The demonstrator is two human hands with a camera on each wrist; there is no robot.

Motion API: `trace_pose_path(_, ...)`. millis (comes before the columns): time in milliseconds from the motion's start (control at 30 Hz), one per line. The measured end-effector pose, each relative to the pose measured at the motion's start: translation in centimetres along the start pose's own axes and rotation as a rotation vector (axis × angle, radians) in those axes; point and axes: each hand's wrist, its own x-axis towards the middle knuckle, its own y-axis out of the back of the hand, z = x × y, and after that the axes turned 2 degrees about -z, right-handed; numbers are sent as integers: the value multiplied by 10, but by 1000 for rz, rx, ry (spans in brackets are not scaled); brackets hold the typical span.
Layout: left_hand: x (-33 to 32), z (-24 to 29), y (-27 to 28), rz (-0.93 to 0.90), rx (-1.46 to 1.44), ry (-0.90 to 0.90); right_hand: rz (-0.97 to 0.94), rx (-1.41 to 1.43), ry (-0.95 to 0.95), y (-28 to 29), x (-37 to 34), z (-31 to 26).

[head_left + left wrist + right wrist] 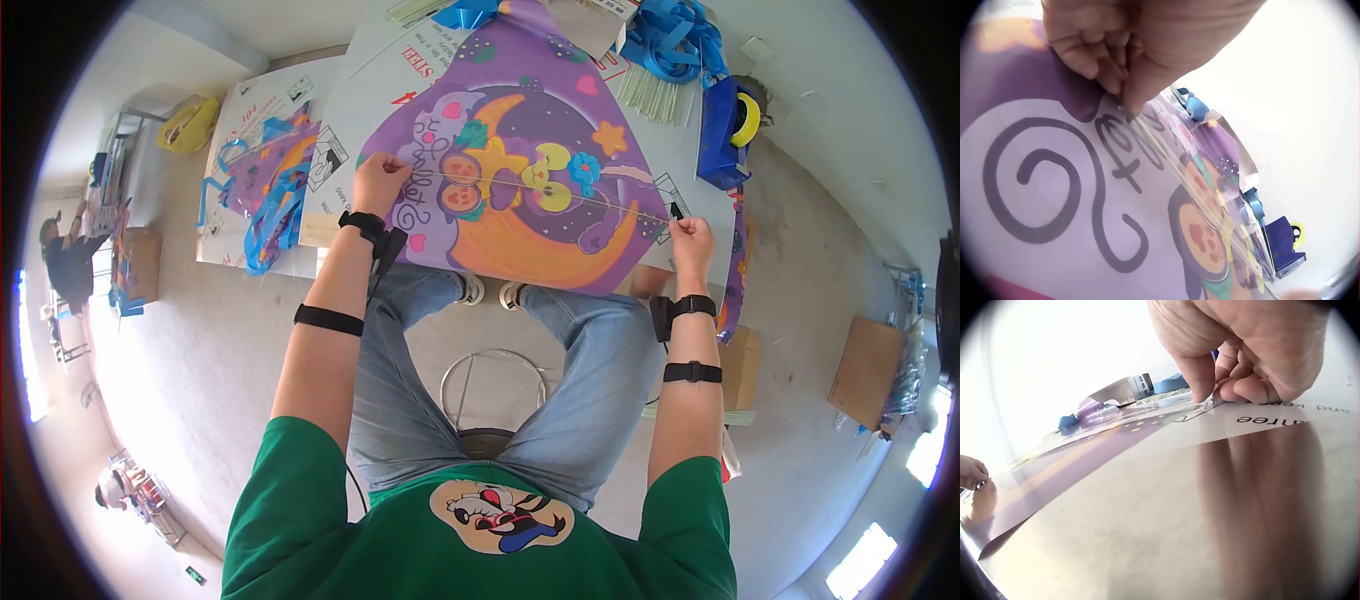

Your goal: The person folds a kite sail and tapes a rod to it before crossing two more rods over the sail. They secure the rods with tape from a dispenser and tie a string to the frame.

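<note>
Thin strand (1179,165): you pinch it with left hand (380,182) and right hand (692,245), arms (318,370) outstretched across the desk's (370,110) near edge.

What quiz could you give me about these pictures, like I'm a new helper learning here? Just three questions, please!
1. True or false: a thin pale strip runs from the left hand to the right hand.

2. Which hand is nearer the blue tape dispenser?
a) the left hand
b) the right hand

3. Fill in the blank: on the purple sheet, the big crescent moon is coloured ____.

Key: 1. true; 2. b; 3. orange.
</note>
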Motion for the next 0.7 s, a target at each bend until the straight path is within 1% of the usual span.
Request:
trace_pose_path(400,0,-1,-4,84,113,-88,-9,20,-10,0,0,1)
trace_pose_path(533,4,-9,-1,55,113,-110,1,52,18,-2,1,7)
trace_pose_path(600,5,-11,-2,33,76,-56,-7,14,-3,-1,0,3)
trace_pose_path(700,6,-13,-2,33,35,-31,-7,16,-5,-1,1,3)
